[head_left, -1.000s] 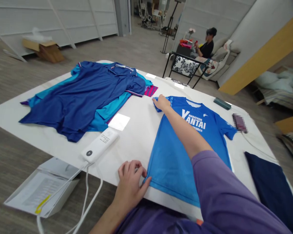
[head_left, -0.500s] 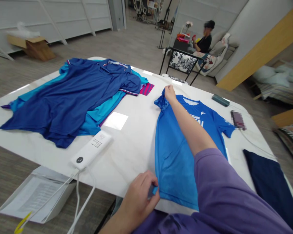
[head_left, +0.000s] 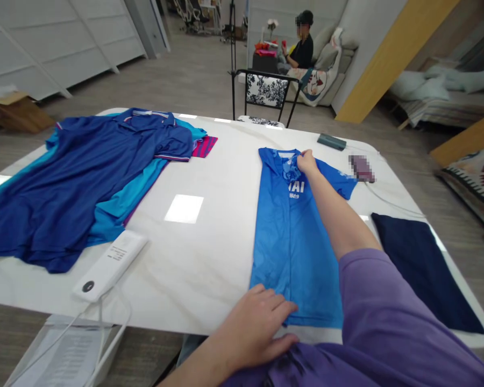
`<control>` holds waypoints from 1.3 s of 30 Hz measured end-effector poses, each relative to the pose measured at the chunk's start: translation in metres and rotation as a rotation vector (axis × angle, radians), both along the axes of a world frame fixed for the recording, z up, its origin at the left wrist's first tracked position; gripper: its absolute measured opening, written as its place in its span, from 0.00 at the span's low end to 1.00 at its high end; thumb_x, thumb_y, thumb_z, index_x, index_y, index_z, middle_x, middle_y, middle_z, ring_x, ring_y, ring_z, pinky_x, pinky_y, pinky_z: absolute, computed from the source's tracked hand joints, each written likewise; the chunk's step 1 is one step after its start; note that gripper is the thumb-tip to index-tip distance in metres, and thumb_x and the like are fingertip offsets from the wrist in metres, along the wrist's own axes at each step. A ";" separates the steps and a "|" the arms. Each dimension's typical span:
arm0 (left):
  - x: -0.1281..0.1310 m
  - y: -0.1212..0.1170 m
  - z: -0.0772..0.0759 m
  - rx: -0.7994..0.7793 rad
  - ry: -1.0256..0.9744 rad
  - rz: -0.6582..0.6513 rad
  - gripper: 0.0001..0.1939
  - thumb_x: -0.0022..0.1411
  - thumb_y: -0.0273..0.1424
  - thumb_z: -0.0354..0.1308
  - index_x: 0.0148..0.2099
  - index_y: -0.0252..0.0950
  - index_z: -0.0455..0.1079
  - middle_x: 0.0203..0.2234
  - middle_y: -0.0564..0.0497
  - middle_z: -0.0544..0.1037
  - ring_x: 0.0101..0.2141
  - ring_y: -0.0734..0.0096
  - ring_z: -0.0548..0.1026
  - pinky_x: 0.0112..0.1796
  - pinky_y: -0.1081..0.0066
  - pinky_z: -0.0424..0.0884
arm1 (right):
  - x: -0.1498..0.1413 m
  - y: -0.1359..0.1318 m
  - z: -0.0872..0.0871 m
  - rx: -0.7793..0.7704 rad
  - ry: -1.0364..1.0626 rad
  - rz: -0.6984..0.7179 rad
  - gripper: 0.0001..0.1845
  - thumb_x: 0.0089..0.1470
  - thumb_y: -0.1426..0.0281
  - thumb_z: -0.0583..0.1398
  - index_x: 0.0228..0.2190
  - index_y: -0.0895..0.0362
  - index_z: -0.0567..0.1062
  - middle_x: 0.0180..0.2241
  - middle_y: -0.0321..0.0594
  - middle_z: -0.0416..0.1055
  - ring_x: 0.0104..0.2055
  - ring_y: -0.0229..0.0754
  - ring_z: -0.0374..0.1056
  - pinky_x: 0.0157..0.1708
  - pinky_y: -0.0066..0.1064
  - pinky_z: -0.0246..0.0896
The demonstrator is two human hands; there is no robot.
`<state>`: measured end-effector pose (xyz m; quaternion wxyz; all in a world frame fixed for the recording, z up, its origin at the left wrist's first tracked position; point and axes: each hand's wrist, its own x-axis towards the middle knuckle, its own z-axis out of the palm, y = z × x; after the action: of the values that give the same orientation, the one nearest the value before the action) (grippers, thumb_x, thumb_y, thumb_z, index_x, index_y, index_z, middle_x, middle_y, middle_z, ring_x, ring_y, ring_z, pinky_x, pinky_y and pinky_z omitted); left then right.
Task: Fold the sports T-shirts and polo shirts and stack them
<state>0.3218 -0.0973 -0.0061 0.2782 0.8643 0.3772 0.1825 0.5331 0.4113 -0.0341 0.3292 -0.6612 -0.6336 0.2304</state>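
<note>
A blue T-shirt (head_left: 312,263) with white lettering lies before me on the white table (head_left: 210,252). Its left side is folded inward, so that the patterned left sleeve rests on the chest and covers part of the print. My right hand (head_left: 306,161) is closed on the shirt near that sleeve, just below the collar. At the bottom left corner of the shirt, my left hand (head_left: 262,322) lies with its fingers stretched out over the hem. The right sleeve is still spread out flat.
Left, a dark blue polo shirt (head_left: 116,166) lies on other tops. In front of it is a white power bank-like device (head_left: 111,266) with cables. Right are folded navy cloth (head_left: 423,263), a phone (head_left: 362,167) and a dark green case (head_left: 331,142). A chair (head_left: 266,90) stands behind; a person (head_left: 302,48) sits beyond.
My right hand has brought the shirt's left sleeve inward over the chest. My left hand has folded the hem corner inward and its fingers have straightened. The view has turned right.
</note>
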 end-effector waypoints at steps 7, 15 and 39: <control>-0.005 0.046 -0.032 0.256 0.121 0.168 0.30 0.83 0.42 0.58 0.81 0.44 0.64 0.80 0.49 0.66 0.81 0.53 0.58 0.79 0.47 0.57 | -0.011 0.000 -0.006 0.061 -0.453 0.091 0.25 0.73 0.63 0.54 0.65 0.56 0.75 0.69 0.61 0.70 0.71 0.68 0.65 0.70 0.64 0.63; -0.009 0.043 -0.050 0.262 0.302 0.205 0.45 0.82 0.54 0.55 0.89 0.42 0.48 0.86 0.48 0.49 0.84 0.51 0.49 0.82 0.49 0.51 | -0.021 0.033 -0.009 -0.067 -0.648 0.214 0.19 0.71 0.53 0.65 0.51 0.54 0.84 0.66 0.57 0.73 0.72 0.69 0.63 0.72 0.64 0.57; -0.010 0.048 -0.046 0.102 0.253 0.200 0.51 0.75 0.51 0.62 0.89 0.47 0.46 0.86 0.55 0.46 0.85 0.51 0.49 0.80 0.43 0.64 | -0.112 0.104 -0.014 -0.127 -0.431 0.387 0.19 0.61 0.53 0.72 0.45 0.53 0.86 0.55 0.46 0.85 0.62 0.60 0.76 0.75 0.67 0.51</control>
<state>0.3114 -0.0497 -0.0517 0.1650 0.8515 0.4835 0.1179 0.4213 0.5157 -0.0485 0.0948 -0.5812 -0.7874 0.1823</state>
